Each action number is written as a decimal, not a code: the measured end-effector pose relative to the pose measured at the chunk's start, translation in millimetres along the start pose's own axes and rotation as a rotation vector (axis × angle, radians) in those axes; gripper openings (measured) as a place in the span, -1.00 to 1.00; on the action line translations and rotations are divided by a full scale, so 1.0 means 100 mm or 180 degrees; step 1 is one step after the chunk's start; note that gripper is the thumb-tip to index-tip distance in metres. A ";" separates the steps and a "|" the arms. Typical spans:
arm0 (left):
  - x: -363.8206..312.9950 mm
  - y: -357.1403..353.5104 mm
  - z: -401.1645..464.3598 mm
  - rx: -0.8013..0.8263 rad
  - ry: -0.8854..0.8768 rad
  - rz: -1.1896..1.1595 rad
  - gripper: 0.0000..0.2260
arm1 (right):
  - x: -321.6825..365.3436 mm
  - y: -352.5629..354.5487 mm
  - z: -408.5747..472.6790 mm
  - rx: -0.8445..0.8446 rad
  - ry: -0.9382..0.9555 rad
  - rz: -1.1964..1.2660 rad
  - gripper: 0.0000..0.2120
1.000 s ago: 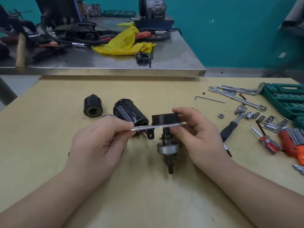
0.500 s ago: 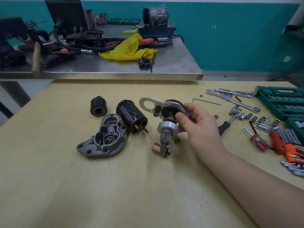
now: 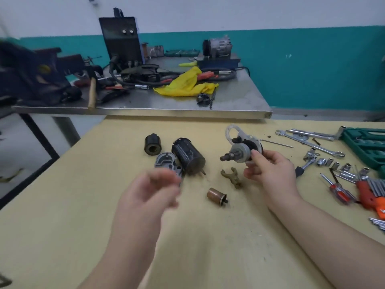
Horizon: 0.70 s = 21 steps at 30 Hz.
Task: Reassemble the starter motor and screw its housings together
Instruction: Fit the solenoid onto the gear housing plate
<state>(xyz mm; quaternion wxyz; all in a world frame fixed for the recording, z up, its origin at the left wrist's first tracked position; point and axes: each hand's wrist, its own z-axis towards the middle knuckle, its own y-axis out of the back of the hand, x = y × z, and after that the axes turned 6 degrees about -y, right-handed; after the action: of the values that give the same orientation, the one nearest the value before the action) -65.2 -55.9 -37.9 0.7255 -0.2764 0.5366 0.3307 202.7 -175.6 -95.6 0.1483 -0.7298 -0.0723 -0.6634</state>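
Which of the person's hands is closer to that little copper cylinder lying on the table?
Left, though only narrowly. The left hand hovers blurred just to the left of the copper cylinder. The right hand is up and to its right, gripping the geared shaft assembly.

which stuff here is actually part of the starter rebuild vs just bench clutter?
Job parts:
- drive assembly, gripped by right hand
- black motor body
- grey housing, partly behind blurred left hand
- black end cap
- copper plunger
- fork lever
- sockets, red screwdriver, probably for the screws

Clutter:
- yellow rag
- welder box
- hammer
- alternator
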 end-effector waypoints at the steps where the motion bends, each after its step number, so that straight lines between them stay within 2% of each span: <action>1: 0.02 -0.05 0.18 -0.0302 -0.0047 -0.0191 -0.82 | -0.01 0.02 0.01 0.0014 -0.0056 0.0037 -0.78; 3: 0.03 -0.12 0.62 -0.0826 -0.0154 0.0104 -0.77 | -0.01 0.05 0.03 -0.0018 -0.0155 0.0126 -0.75; 4: 0.08 -0.12 0.85 -0.0885 -0.0242 0.0156 -0.77 | -0.01 0.05 0.04 -0.0039 -0.0201 0.0167 -0.74; 10: 0.42 0.25 1.43 -0.0300 -0.0166 0.1412 -0.80 | -0.04 0.02 0.11 -0.0070 -0.0299 0.0262 -0.71; 12: 0.57 0.41 1.46 0.0009 -0.0189 0.1766 -0.83 | -0.05 0.01 0.13 -0.0120 -0.0311 0.0237 -0.69; 15: 0.64 0.62 1.40 0.0614 -0.0315 0.1900 -0.85 | -0.06 -0.01 0.16 -0.0198 -0.0310 0.0206 -0.68; 18: 0.67 0.71 1.35 0.1340 -0.0888 0.2402 -0.96 | -0.05 -0.03 0.19 -0.0222 -0.0292 0.0145 -0.68; 19: 0.67 0.72 1.34 0.1557 -0.0947 0.2587 -0.89 | -0.05 -0.04 0.20 -0.0221 -0.0289 0.0113 -0.69; 21: 0.66 0.75 1.31 0.1877 -0.0831 0.2779 -0.62 | -0.04 -0.03 0.20 -0.0251 -0.0284 0.0085 -0.71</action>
<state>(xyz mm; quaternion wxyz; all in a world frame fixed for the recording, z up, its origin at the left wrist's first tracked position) -31.5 102.2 -68.8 0.6281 0.2309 0.5769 0.4684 220.0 -166.5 -100.8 0.1250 -0.7649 -0.0428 -0.6305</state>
